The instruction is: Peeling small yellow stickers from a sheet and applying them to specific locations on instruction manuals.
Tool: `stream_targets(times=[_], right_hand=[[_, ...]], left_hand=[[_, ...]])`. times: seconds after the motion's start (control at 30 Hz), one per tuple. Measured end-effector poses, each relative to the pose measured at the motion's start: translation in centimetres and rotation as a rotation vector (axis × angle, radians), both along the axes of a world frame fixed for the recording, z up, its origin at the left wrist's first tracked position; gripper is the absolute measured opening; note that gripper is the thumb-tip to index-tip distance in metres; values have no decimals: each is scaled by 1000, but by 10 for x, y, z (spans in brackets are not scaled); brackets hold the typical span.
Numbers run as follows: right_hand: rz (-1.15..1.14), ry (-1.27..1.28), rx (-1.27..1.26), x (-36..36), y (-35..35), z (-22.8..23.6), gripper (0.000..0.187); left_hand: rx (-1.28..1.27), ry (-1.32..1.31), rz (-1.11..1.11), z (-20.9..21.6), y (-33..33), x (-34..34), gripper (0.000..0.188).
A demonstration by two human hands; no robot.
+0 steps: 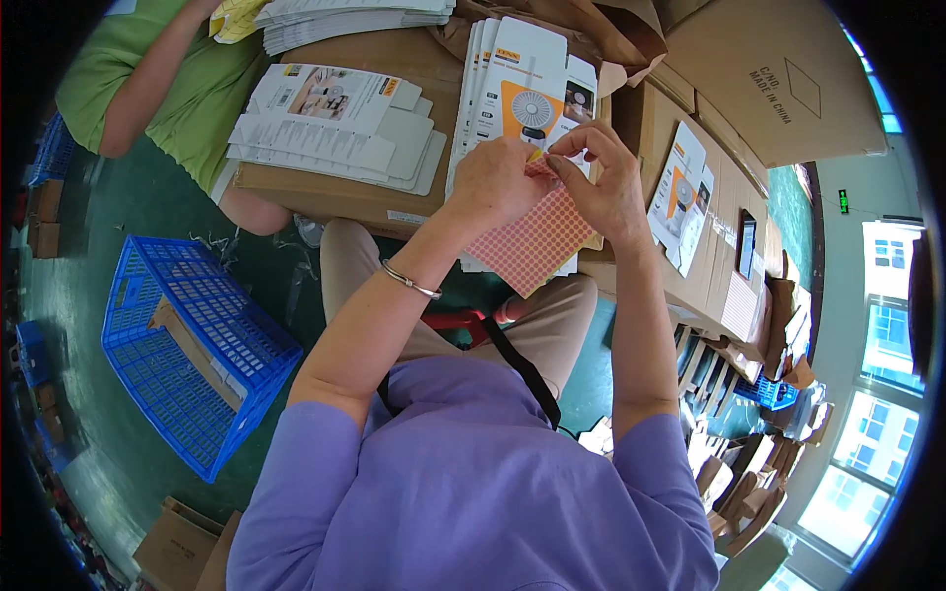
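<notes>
A sheet of small round red stickers hangs over my lap, in front of the flat-folded boxes. My left hand is closed on its upper edge. The thumb and fingers of my right hand pinch together at the same edge, close to the left fingertips; whether a single sticker is between them is too small to tell. Just beyond both hands lies a stack of flat white boxes printed with a fan. To their left, another fanned stack of flat boxes rests on a large brown carton.
A blue plastic crate stands on the green floor at left. Another person in a green shirt sits at upper left. On the cartons at right lie more flat boxes and a phone. A big carton stands behind.
</notes>
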State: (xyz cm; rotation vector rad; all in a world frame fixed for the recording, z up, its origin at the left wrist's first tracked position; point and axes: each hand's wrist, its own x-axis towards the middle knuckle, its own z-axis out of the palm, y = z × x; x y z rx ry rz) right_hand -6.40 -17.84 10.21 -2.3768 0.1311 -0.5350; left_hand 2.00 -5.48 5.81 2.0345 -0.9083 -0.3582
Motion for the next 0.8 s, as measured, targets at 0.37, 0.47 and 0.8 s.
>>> stream_targets(times=[0.37,0.47,0.8], right_hand=[[14,-6,251,-5,-16,-10,9],[2,52,416,-7,-18,-9,10],[76,87,791,-11,-41,-14,14]], left_hand=[[-10,40,-6,3,2,0,25],[-3,43,4,4,3,1,25],[-96,70,-118,6,11,2,21]])
